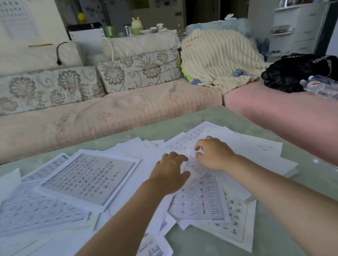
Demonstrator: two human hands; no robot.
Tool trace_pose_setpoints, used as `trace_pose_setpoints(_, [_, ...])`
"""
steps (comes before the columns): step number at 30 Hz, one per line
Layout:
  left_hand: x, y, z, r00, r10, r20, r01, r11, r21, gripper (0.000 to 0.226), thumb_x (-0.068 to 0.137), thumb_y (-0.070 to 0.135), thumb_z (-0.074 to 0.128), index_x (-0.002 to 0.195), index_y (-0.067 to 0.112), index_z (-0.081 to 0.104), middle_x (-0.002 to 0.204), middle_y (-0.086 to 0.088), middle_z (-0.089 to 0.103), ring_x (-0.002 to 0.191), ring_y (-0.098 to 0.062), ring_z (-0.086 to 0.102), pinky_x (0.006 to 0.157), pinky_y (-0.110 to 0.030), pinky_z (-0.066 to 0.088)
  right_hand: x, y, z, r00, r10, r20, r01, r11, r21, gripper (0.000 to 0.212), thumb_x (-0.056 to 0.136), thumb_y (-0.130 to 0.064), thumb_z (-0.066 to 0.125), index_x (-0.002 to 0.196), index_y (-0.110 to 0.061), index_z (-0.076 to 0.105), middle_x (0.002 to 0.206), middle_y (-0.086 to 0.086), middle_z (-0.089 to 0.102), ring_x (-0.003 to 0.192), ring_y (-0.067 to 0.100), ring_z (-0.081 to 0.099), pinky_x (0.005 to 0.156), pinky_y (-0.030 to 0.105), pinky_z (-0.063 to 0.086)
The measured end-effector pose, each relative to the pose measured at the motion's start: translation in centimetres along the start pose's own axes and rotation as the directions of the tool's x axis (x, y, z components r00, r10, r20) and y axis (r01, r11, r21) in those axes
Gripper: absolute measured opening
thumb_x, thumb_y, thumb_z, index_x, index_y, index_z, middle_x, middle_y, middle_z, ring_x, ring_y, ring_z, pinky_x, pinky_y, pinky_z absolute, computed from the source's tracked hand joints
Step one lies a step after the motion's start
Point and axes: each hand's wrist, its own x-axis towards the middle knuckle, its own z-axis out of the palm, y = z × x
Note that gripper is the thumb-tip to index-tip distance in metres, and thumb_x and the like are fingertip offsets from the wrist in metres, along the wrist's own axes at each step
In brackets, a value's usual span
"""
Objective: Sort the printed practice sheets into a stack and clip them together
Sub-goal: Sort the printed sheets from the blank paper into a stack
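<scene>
Head view: fingers of the left hand and the right hand curl onto one blurred, lifted sheet held between them. It sits atop loose practice sheets scattered and overlapping across the green worktop, with a sofa just beyond.

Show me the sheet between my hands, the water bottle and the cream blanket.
sheet between the hands (191, 164): head view, its raised curled part.
water bottle (328, 89): head view, middle of its clear body.
cream blanket (219, 58): head view, middle of its ribbed surface.
</scene>
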Motion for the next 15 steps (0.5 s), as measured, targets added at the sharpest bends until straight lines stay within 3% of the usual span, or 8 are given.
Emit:
trace_pose_setpoints(6, [-7.2, -8.9, -4.3, 0.977, -0.211, -0.039, 0.213, 0.974, 0.077, 0.056, 0.090, 0.046, 0.055, 0.141, 0.027, 0.042, 0.142, 0.002, 0.043, 0.132, -0.020, 0.036, 0.107, -0.038, 0.035, -0.3, -12.4, 3.0, 0.966, -0.221, 0.131, 0.205, 0.971, 0.126, 0.035, 0.090, -0.041, 0.058, 0.123, -0.029, 0.058, 0.131, -0.001, 0.048, 0.119, 0.022, 0.051, 0.099, 0.039, 0.044])
trace_pose_setpoints(12, [-12.9, -16.6, -6.3, 0.932, -0.360, 0.031, 0.347, 0.915, 0.208, 0.089, 0.075, 0.071, 0.060, 0.147, 0.025, 0.032, 0.148, 0.001, 0.035, 0.135, -0.026, 0.032, 0.109, -0.041, 0.032, -0.5, -21.3, 6.5, 0.878, -0.395, 0.270, 0.375, 0.919, 0.123, 0.080, 0.076, -0.052, 0.074, 0.146, -0.028, 0.042, 0.151, -0.003, 0.032, 0.140, 0.018, 0.033, 0.113, 0.031, 0.031])
trace_pose_setpoints(15, [-14.8, -18.8, -5.9, 0.933, -0.359, 0.031, 0.353, 0.927, 0.127, 0.079, 0.081, 0.067, 0.057, 0.145, 0.025, 0.037, 0.148, 0.005, 0.038, 0.134, -0.021, 0.036, 0.106, -0.038, 0.036, -0.4, -23.1, 7.8, 0.833, -0.432, 0.345, 0.423, 0.900, 0.105, 0.094, 0.077, -0.050, 0.074, 0.154, -0.024, 0.028, 0.162, -0.003, 0.021, 0.148, 0.016, 0.021, 0.118, 0.029, 0.021])
